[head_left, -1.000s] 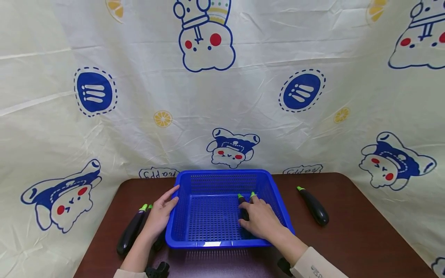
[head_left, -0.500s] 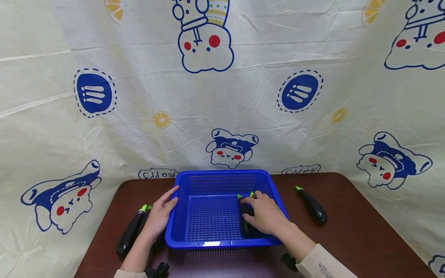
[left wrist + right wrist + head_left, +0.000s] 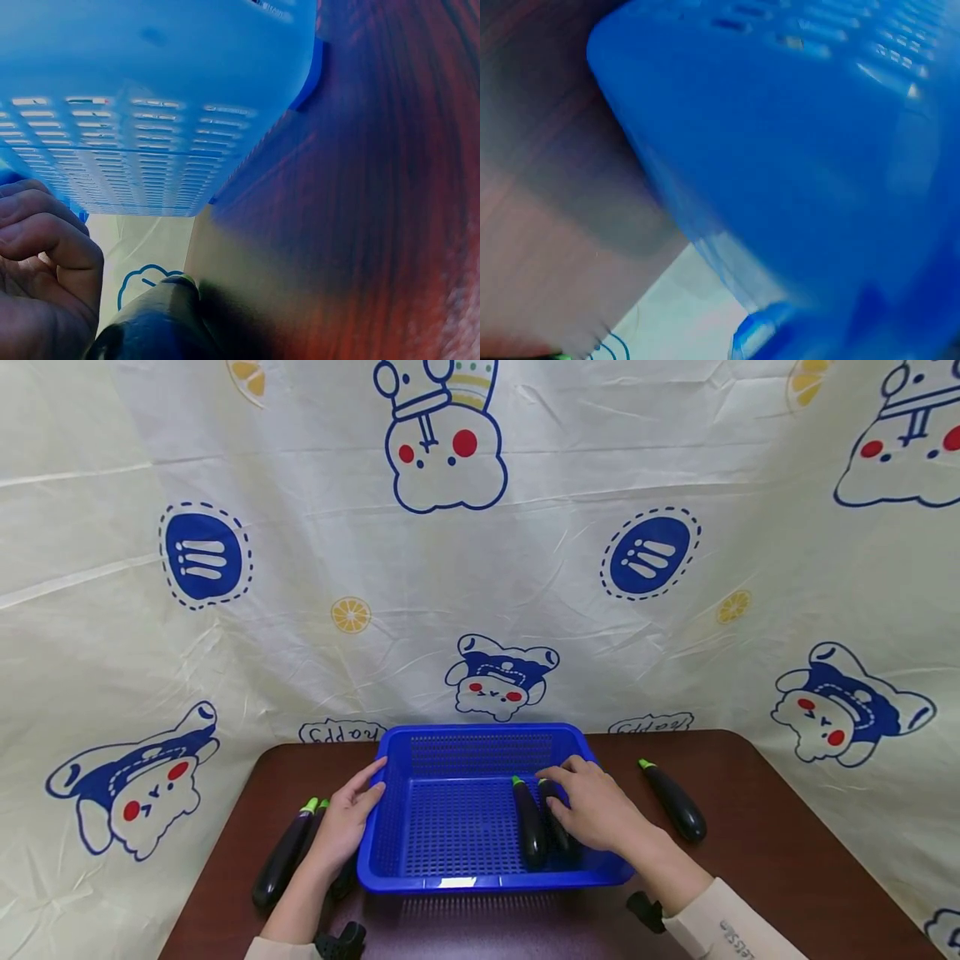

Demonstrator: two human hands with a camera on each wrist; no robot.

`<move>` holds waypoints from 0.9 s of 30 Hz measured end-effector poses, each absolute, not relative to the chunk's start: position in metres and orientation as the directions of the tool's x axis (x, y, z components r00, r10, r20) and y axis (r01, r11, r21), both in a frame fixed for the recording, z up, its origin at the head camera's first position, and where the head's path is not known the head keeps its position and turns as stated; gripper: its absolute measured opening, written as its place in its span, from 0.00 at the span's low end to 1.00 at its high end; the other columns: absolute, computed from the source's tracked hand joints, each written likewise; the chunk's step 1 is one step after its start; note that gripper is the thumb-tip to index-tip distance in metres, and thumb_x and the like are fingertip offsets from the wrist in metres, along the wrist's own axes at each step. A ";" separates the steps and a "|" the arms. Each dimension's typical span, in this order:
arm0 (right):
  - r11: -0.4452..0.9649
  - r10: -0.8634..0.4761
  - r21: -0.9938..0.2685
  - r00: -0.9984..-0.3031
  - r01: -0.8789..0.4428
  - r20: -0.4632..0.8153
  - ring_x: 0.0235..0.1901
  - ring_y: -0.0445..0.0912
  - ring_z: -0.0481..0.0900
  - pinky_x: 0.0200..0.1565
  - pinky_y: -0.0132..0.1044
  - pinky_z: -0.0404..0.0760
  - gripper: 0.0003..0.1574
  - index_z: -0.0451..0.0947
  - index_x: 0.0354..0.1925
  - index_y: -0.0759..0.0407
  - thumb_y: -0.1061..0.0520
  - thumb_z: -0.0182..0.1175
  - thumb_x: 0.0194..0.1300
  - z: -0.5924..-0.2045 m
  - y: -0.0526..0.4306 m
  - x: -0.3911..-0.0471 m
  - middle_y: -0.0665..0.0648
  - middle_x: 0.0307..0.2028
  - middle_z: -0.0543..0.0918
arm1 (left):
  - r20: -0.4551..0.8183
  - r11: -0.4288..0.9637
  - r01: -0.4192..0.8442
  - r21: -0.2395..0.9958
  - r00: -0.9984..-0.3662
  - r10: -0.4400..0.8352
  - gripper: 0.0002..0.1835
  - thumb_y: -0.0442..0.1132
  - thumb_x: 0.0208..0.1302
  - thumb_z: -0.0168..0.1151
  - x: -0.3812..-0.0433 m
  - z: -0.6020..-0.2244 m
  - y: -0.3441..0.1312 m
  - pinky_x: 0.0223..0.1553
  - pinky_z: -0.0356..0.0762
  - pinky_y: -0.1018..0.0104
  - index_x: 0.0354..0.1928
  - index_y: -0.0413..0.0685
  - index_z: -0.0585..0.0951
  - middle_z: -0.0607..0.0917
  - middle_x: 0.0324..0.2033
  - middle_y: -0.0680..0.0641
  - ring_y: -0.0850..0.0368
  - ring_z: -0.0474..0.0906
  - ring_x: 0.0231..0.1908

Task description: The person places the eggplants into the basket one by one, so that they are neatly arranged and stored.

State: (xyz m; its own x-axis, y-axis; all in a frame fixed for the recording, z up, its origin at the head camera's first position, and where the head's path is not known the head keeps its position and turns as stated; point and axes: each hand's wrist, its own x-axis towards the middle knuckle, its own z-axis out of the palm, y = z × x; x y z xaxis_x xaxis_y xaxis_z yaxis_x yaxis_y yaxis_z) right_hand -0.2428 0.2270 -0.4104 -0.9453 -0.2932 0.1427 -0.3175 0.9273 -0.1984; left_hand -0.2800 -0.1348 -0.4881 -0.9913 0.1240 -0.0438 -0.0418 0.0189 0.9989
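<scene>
A blue plastic basket (image 3: 480,883) stands on the table; two dark eggplants with green stem ends lie side by side in its right half. My left hand (image 3: 347,818) holds the basket's left rim; in the left wrist view its fingers (image 3: 52,240) curl beside the basket wall. Over the right part of the basket hovers my right hand (image 3: 596,806), fingers loosely bent. It partly covers the right eggplant (image 3: 562,839), while the left eggplant (image 3: 529,827) shows whole. The right wrist view holds mostly basket wall (image 3: 765,150); the right fingers cannot be made out there.
Left of the basket, an eggplant (image 3: 281,864) lies against another, and a dark piece (image 3: 345,881) shows beside my left wrist. One more eggplant (image 3: 675,802) lies to the right on the brown table (image 3: 780,877). A patterned white sheet (image 3: 555,577) hangs behind.
My right hand has drawn away to the right, uncovering more of the two eggplants, which stay in place in the basket. The left hand keeps its place on the rim.
</scene>
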 end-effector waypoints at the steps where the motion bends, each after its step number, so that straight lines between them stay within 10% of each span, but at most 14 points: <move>1: 0.926 -0.295 -0.197 -0.943 -0.321 0.152 0.46 0.51 0.78 0.47 0.51 0.81 0.23 0.82 0.62 0.53 0.55 0.67 0.70 -0.409 0.229 -0.243 0.58 0.47 0.81 | -0.044 0.020 -0.041 0.999 -0.991 0.123 0.23 0.44 0.82 0.51 -0.280 -0.488 -0.135 0.43 0.89 0.51 0.75 0.60 0.70 0.83 0.60 0.31 0.37 0.88 0.50; 27: 0.939 -0.222 -0.222 -0.954 -0.264 0.200 0.49 0.59 0.78 0.47 0.58 0.81 0.27 0.80 0.64 0.57 0.54 0.67 0.69 -0.407 0.276 -0.251 0.66 0.52 0.80 | -0.035 0.011 -0.034 0.999 -0.991 0.127 0.23 0.44 0.82 0.51 -0.282 -0.491 -0.137 0.43 0.89 0.52 0.75 0.60 0.71 0.84 0.59 0.31 0.37 0.88 0.50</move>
